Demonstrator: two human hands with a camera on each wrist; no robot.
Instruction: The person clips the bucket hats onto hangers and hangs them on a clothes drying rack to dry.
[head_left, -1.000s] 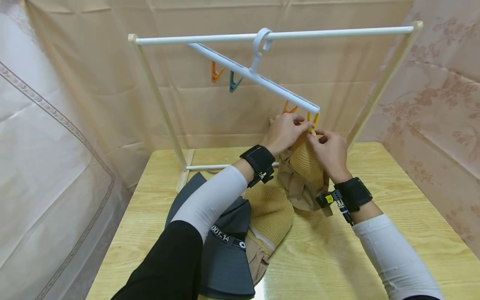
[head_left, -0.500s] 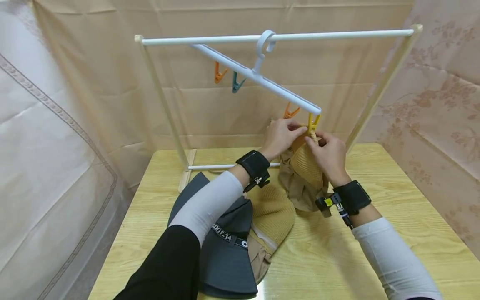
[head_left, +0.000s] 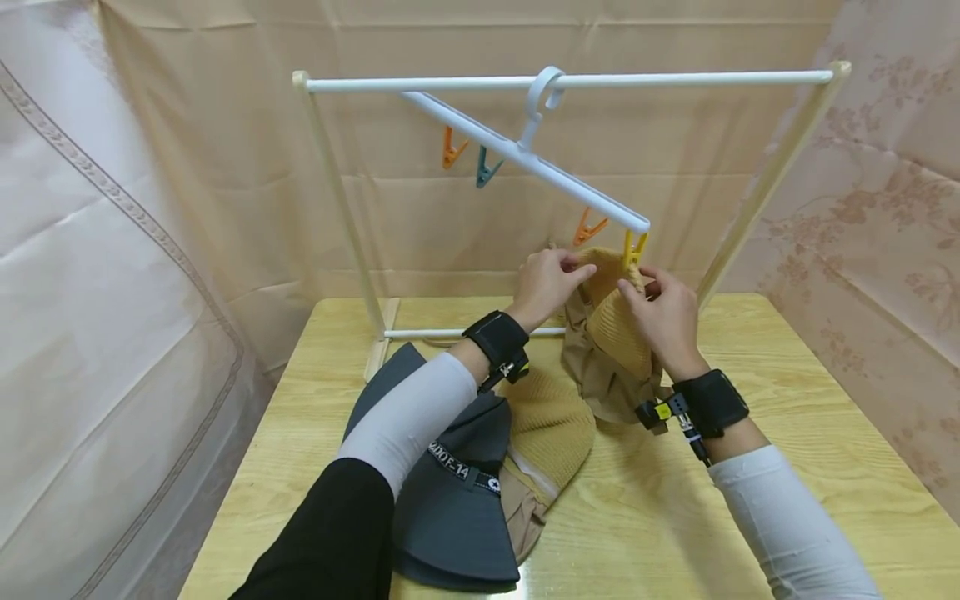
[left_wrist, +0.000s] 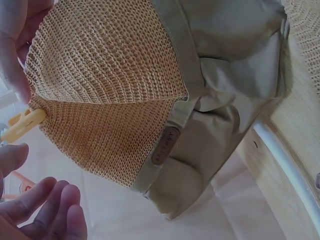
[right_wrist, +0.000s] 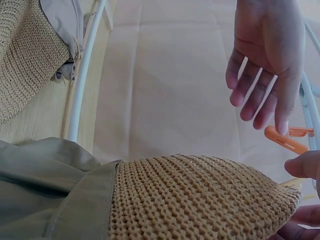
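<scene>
A tan knitted sun hat point(head_left: 617, 332) with a khaki fabric brim hangs from the yellow clip point(head_left: 635, 248) at the near end of a white clip hanger point(head_left: 558, 175). My right hand point(head_left: 669, 317) pinches the hat's knitted crown just beneath that clip. Apart from the hat, my left hand point(head_left: 546, 286) is to its left with fingers loosely bent and nothing in them. In the left wrist view, the clip point(left_wrist: 24, 125) bites the crown's tip, and a brown label point(left_wrist: 165, 145) shows on the hat band. The right wrist view shows the left hand's point(right_wrist: 270, 60) loose fingers near an orange clip point(right_wrist: 287, 140).
The hanger hooks over a white rail point(head_left: 420, 84) on a stand. Farther along it hang a teal clip point(head_left: 487, 169) and an orange clip point(head_left: 452, 150). On the wooden table point(head_left: 712, 500) lie a dark grey hat point(head_left: 450, 525) and another tan knitted hat point(head_left: 551, 421).
My left hand has let go at the yellow clip and drawn back left. My right hand stays at the hat's crown. The head view has shifted slightly.
</scene>
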